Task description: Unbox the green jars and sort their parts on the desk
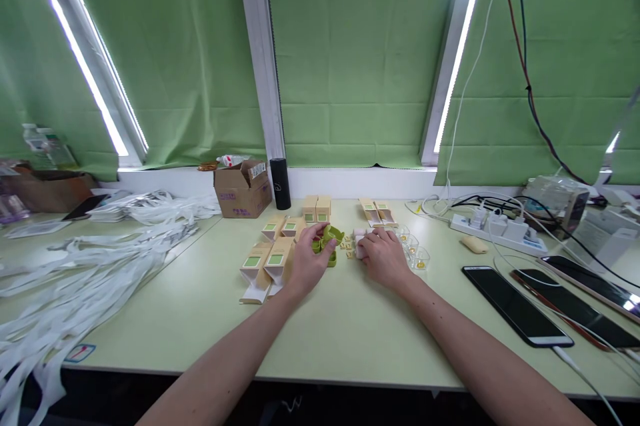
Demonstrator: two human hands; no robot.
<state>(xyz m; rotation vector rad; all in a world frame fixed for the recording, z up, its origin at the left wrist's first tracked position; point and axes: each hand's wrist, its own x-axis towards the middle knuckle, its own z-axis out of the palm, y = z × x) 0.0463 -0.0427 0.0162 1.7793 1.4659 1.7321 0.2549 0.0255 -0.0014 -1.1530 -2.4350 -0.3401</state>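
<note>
My left hand (pixel 311 258) pinches a small olive-green case (pixel 332 234) between thumb and fingers, tilted a little above the table. Under it stand more small green cases (pixel 330 259), partly hidden by that hand. My right hand (pixel 384 257) has its fingers curled down on small white pieces (pixel 359 238); its fingertips partly cover them. Between the hands lie several tiny yellow pieces (pixel 349 246). Just right of my right hand are clear plastic cups (pixel 421 258) with something yellow inside. Open cardboard boxes (pixel 277 259) with green labels stand left of my left hand.
More small boxes (pixel 317 208) and opened boxes (pixel 377 211) stand farther back. A black cylinder (pixel 280 184) and a brown carton (pixel 243 191) are by the wall. White strips (pixel 100 273) spread over the left. Phones (pixel 517 306), cables and a power strip (pixel 500 234) occupy the right.
</note>
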